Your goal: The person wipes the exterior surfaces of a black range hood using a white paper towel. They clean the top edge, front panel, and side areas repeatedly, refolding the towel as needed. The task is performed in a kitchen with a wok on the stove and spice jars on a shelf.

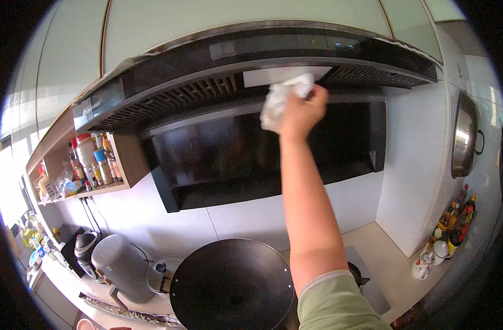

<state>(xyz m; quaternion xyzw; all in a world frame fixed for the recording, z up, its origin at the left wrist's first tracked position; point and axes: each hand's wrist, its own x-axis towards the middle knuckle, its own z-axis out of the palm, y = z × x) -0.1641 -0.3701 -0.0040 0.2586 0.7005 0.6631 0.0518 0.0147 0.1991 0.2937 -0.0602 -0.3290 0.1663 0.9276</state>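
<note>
My right hand (303, 111) is raised at the underside of the black range hood (165, 74), its fingers closed on a crumpled white cloth or paper towel (276, 103). The cloth is at the pale rectangular panel (259, 77) between the hood's slotted grilles; whether it touches the panel cannot be told. Below the hood, a glossy black backing panel (222, 152) is partly hidden by my forearm. A large dark wok (231, 284) sits beneath, left of my arm. My left hand is out of view.
An open shelf (129, 165) with spice jars hangs at left. On the counter below are a grey cylindrical container (117, 264) and a glass lid (165, 270). Right are a side wall (412, 165), several sauce bottles (453, 227) and a hanging metal pan (464, 136).
</note>
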